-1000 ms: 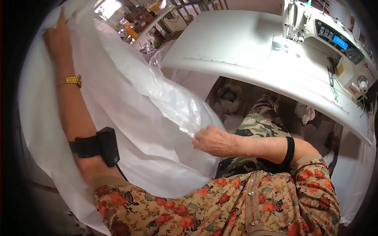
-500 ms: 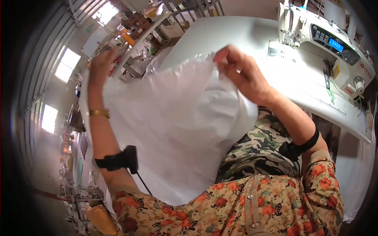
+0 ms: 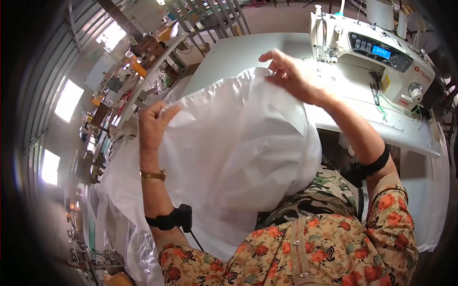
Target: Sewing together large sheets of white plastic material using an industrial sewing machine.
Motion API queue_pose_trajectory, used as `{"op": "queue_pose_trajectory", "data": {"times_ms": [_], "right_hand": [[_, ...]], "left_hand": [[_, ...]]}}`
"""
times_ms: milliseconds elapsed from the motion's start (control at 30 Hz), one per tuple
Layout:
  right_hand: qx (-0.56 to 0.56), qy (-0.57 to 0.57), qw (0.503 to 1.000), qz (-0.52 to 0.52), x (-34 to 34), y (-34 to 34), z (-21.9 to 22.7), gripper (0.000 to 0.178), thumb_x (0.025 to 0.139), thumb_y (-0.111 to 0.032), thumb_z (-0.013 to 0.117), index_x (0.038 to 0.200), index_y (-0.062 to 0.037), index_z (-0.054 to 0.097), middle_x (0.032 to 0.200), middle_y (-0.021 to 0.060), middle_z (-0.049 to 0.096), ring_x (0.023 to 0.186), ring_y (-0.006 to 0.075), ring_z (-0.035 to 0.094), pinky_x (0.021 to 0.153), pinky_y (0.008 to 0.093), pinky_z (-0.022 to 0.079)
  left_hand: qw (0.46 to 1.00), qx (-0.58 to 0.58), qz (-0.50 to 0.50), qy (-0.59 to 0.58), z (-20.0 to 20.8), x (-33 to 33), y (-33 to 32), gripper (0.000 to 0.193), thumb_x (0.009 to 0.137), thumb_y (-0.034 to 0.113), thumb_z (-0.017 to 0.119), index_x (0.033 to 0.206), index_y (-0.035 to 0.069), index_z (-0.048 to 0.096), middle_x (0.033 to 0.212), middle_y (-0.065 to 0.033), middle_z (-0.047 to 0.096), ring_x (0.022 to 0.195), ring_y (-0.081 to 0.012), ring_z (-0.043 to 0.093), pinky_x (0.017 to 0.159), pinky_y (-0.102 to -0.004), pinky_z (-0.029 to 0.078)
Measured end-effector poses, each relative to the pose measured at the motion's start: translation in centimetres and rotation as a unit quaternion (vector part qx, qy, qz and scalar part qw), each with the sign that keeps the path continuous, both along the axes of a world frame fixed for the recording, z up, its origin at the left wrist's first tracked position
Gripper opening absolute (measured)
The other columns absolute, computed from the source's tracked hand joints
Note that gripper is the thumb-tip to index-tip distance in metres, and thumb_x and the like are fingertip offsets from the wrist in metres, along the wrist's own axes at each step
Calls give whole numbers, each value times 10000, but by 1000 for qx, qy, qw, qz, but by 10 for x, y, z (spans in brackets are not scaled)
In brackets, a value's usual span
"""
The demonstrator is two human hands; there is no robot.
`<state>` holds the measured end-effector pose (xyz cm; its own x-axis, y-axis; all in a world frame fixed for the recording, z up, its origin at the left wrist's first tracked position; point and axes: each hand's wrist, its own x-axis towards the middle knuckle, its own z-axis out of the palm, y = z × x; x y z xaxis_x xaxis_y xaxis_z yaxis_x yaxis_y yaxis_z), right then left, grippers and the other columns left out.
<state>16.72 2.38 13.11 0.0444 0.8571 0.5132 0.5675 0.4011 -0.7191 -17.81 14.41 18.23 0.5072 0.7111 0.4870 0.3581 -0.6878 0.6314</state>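
A large, thin white sheet (image 3: 219, 138), slightly glossy, hangs in front of me and spreads over my lap. Its upper edge looks puckered and runs slanting between my two hands. At the lower left end of that edge, my left hand (image 3: 155, 125) is closed on the sheet, thumb pointing right. Higher up, my right hand (image 3: 299, 82) holds the other end between thumb and fingers, with the forefinger partly lifted. The sewing machine (image 3: 367, 52) stands beyond my right hand, its small display lit.
A pale sewing table (image 3: 229, 50) reaches from behind the sheet to the right. Black tweezers (image 3: 375, 88) and green thread (image 3: 383, 112) lie by the machine. Cluttered shelving (image 3: 143, 71) stands at the left, and crumpled clear plastic (image 3: 143, 250) lies low on the left.
My left hand has come right and down, and its fingers are now closed on the sheet's edge. The edge is stretched straighter. My view has shifted, too.
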Motion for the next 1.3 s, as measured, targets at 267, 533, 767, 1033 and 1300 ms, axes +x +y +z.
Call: {"op": "queue_pose_trajectory", "data": {"times_ms": [267, 533, 767, 1033, 1300], "right_hand": [[-9, -168, 956, -241, -36, -74, -77, 606, 794, -90, 718, 1303, 12, 405, 1161, 222, 538, 1066, 397, 557, 888, 461, 469], [-71, -135, 940, -305, -23, -134, -156, 470, 801, 30, 609, 1239, -27, 447, 1128, 203, 542, 1050, 410, 550, 857, 464, 467], [-189, 307, 932, -23, 19, -221, -70, 322, 778, 9, 528, 1090, 39, 602, 974, 85, 664, 814, 175, 644, 744, 292, 531], [-409, 191, 879, -154, 129, -329, -159, 220, 796, -58, 526, 978, 12, 627, 855, 53, 663, 792, 155, 633, 733, 276, 503], [-193, -46, 972, -129, 46, -225, -44, 376, 908, -114, 583, 1268, -7, 560, 1230, 171, 598, 1066, 318, 583, 949, 388, 455]], "left_hand": [[998, 42, 35, 36, 59, 9, 14, 327, 853, 180, 754, 614, 76, 556, 603, 111, 465, 574, 5, 372, 500, -210, 293], [989, 94, 84, 73, 111, 5, 36, 359, 853, 249, 752, 623, 37, 576, 584, 95, 436, 554, -9, 349, 500, -220, 278], [959, 192, 156, 137, 107, -9, 80, 366, 835, 276, 768, 621, 38, 590, 579, 99, 382, 553, -20, 300, 497, -243, 224], [987, -18, -122, 104, 8, 89, 47, 236, 829, 130, 770, 662, 32, 634, 625, 104, 465, 603, -13, 389, 520, -216, 321], [957, -95, -242, 125, 1, 151, -13, 269, 884, 164, 737, 684, 31, 617, 645, 106, 490, 623, 4, 396, 548, -184, 314]]}}
